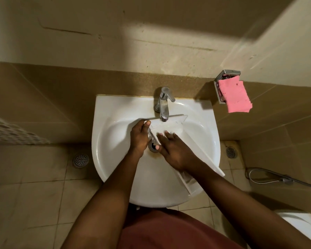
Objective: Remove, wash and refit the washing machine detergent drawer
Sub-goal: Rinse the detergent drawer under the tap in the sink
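Observation:
The white detergent drawer [176,123] lies slanted across the white sink [111,141], its far end under the chrome tap [163,103] and its near end sticking out over the sink's front right rim. My left hand [139,135] grips the drawer's far left edge, thumb on top. My right hand [174,150] lies inside the drawer with fingers stretched flat on its bottom, hiding the drawer's middle. Water seems to run from the spout onto the drawer, though the stream is faint.
The drain [153,146] shows between my hands. A pink cloth [236,96] hangs from a metal holder on the tiled wall at the right. Floor drains [81,160] sit either side of the sink. A spray hose [269,177] lies on the floor at the right.

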